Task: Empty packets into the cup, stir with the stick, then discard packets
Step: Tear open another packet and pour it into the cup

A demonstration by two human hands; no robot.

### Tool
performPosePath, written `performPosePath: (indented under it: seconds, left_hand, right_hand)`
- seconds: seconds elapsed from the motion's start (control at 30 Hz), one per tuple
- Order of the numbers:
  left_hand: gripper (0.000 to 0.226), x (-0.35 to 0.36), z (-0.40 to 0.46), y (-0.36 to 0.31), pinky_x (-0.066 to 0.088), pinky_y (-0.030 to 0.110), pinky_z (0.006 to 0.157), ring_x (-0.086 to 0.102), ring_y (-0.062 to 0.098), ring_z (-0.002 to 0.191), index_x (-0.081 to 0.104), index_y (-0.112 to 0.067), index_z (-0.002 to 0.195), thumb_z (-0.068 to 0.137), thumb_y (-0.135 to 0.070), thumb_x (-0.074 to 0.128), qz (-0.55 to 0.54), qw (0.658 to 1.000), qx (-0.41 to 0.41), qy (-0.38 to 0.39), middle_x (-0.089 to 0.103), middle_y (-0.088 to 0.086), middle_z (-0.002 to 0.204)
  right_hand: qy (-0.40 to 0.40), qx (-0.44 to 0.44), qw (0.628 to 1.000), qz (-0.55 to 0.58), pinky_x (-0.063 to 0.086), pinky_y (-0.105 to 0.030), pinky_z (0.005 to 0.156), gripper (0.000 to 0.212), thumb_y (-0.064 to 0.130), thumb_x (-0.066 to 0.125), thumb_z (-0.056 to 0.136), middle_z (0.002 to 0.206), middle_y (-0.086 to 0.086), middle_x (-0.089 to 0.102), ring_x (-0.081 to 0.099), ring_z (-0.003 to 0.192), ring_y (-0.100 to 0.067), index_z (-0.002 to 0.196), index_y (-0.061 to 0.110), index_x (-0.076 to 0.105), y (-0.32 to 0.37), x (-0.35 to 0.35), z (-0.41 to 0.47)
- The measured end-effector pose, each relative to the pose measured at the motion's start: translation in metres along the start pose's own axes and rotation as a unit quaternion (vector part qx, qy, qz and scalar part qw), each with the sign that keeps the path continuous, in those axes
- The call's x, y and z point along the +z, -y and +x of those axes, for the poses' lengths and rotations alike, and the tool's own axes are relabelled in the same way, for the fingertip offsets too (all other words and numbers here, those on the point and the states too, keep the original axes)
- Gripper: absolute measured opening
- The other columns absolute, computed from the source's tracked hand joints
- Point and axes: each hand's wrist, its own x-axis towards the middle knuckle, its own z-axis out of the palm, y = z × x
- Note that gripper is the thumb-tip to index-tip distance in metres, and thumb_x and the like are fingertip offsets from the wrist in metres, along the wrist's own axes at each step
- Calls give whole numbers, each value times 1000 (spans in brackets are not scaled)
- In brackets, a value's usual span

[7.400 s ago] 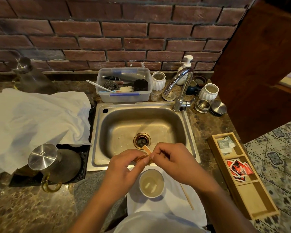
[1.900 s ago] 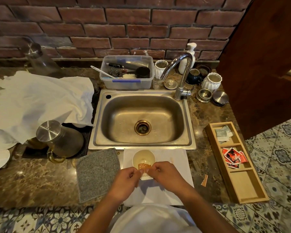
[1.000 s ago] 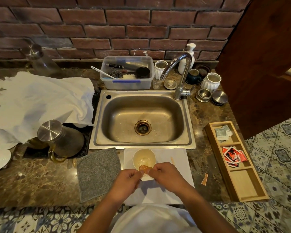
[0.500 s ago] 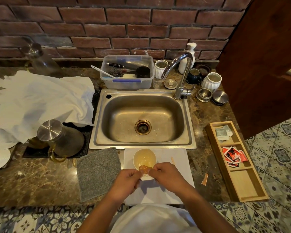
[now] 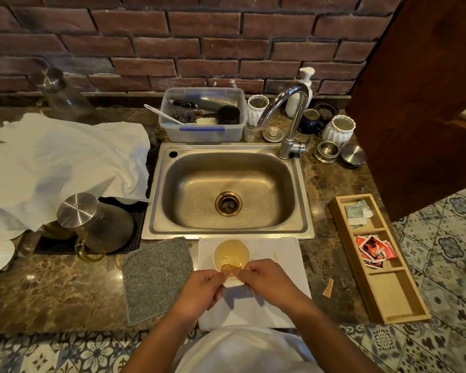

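Note:
A white cup with pale yellow liquid stands on a white napkin in front of the sink. My left hand and my right hand both pinch a small orange packet, held tilted over the cup's near rim. A wooden stir stick lies on the napkin to the right of the cup, partly hidden by my right hand. A torn orange strip lies on the counter to the right.
A steel sink with a tap lies behind the cup. A grey cloth lies left of the napkin. A wooden tray with packets sits at right. A metal-lidded jug and white cloth stand at left.
Since 7.4 s ago the view has pulled back and a torn strip lies on the counter. Over the last second my hands have held the packet almost still over the cup.

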Motion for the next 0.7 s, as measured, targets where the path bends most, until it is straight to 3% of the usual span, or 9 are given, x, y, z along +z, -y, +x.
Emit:
performPosePath:
  seconds: [0.2,0.3,0.5,0.7]
  left_hand:
    - [47,0,1,-1,33,26,46,40,15,40,59,-10,57,101,-25,61,-13,1000,-14,2,55,4,48]
    - [45,0,2,-1,33,25,45,41,14,42,63,-11,59,101,-28,62,-26,999,-27,2,55,5,49]
    - [46,-1,3,0,32,24,43,40,13,40,67,-17,54,99,-28,64,-35,999,-31,4,54,4,48]
    - [43,-2,4,0,32,24,41,40,13,38,67,-14,58,99,-27,64,-48,998,-23,14,54,4,48]
  right_hand:
    - [0,6,1000,3,43,-20,61,40,31,66,96,57,4,59,54,56,-8,59,18,62,3,-3,0]
    - [-4,17,1000,15,43,-24,62,40,26,65,97,53,5,57,52,52,-7,57,19,62,4,-5,1]
    - [0,27,999,35,44,-33,63,34,28,64,97,60,-6,59,52,52,-14,67,10,67,5,-7,2]
    - [1,43,998,49,43,-33,61,39,36,64,94,56,-4,60,53,52,-17,61,16,65,2,-6,4]
